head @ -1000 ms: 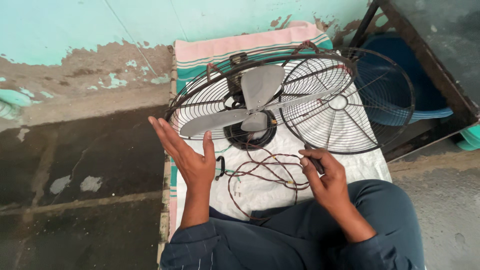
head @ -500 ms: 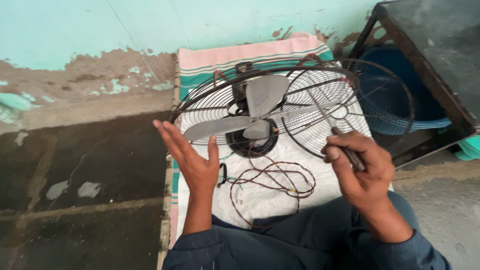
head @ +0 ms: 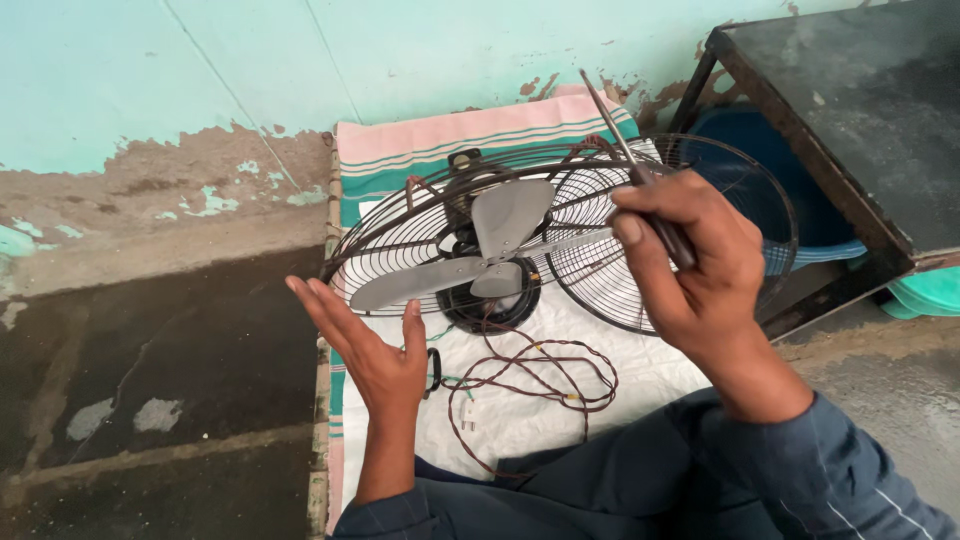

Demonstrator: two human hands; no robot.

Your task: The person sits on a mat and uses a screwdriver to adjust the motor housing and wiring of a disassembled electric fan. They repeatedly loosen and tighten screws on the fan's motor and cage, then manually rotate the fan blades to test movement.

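My right hand [head: 700, 275] has risen from the coiled cord [head: 530, 385], gripping a screwdriver [head: 640, 175] over the fan guards [head: 600, 230] on the cloth [head: 480, 135]. Left hand [head: 375, 350] hangs open, empty. Risk: the tip could slip between wires and nick the blade [head: 480, 240].

Peeling turquoise wall [head: 250, 70] running behind, dark metal table [head: 860, 130] sitting at right, blue tub [head: 800, 215] lying underneath, teal lid [head: 925, 295] peeking out.

Grey fan blades [head: 480, 250]; black wire guard [head: 690, 240]; pink-green striped cloth [head: 450, 135]; brown twisted cord [head: 540, 385].
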